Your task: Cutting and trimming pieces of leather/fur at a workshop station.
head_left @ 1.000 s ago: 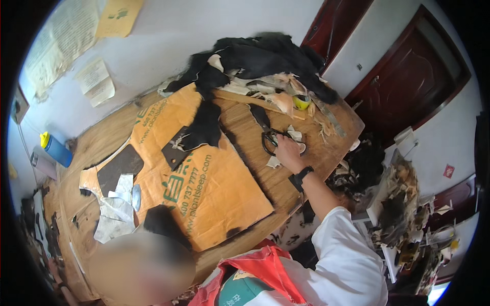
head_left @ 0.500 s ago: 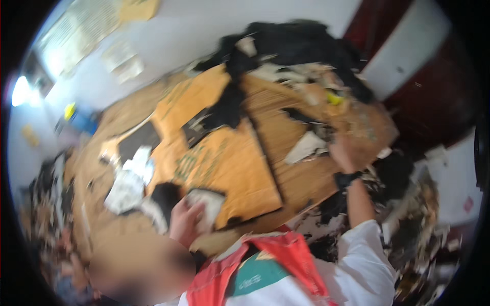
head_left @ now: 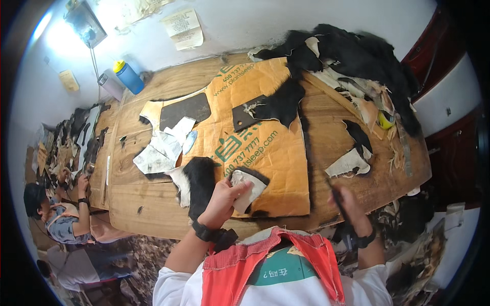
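My left hand (head_left: 220,203) is closed on a small squarish piece of fur hide (head_left: 249,190), pale skin side up with a dark fur edge, over the near part of a large orange printed sheet (head_left: 275,178). My right hand (head_left: 352,208) is closed around a slim dark knife-like tool (head_left: 336,196) at the table's near edge; its exact kind is unclear. Beyond that hand lie a pale hide scrap (head_left: 349,163) and a black fur strip (head_left: 358,134). Left of my left hand is a black fur piece (head_left: 200,181) beside white-backed scraps (head_left: 157,153).
Two dark flat templates (head_left: 185,111) (head_left: 244,118) lie on the sheet, one partly under black fur (head_left: 285,104). A fur heap (head_left: 352,56) covers the far right of the wooden table (head_left: 158,217). Bottles (head_left: 128,77) stand far left. Another person (head_left: 69,217) works at left.
My right hand has drawn back from the scraps on the right toward the table's near edge, and the dark tool now shows in it. My left hand still holds the hide piece. The view has shifted.
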`<state>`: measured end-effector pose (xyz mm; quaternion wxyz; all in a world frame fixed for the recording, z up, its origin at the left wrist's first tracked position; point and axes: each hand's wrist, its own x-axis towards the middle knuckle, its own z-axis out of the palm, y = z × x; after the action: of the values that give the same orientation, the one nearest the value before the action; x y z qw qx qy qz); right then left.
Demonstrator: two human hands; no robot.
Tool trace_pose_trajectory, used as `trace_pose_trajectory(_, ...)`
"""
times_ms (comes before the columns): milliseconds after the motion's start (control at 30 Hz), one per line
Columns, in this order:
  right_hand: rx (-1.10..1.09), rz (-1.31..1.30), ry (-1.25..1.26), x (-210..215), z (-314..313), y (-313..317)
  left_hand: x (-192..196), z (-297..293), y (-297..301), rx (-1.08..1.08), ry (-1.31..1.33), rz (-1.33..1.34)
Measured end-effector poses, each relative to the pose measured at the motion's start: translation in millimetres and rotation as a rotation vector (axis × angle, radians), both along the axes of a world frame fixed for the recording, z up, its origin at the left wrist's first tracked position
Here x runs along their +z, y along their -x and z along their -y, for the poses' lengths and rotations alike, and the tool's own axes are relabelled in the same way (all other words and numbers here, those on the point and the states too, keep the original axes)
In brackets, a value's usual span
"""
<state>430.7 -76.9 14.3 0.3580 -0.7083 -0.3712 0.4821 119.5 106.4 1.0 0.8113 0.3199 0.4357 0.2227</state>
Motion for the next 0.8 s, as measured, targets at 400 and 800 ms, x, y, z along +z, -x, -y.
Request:
trace_pose_trajectory(400, 0.567, 0.099, 0.031, 14, -35, 73, 9, 14, -2, 0.21, -0.145, 0.124)
trace_pose_trajectory(800, 0.593, 0.387, -0.093, -1, -10, 79, 25, 22, -4, -0.001, -0.19, 0.046)
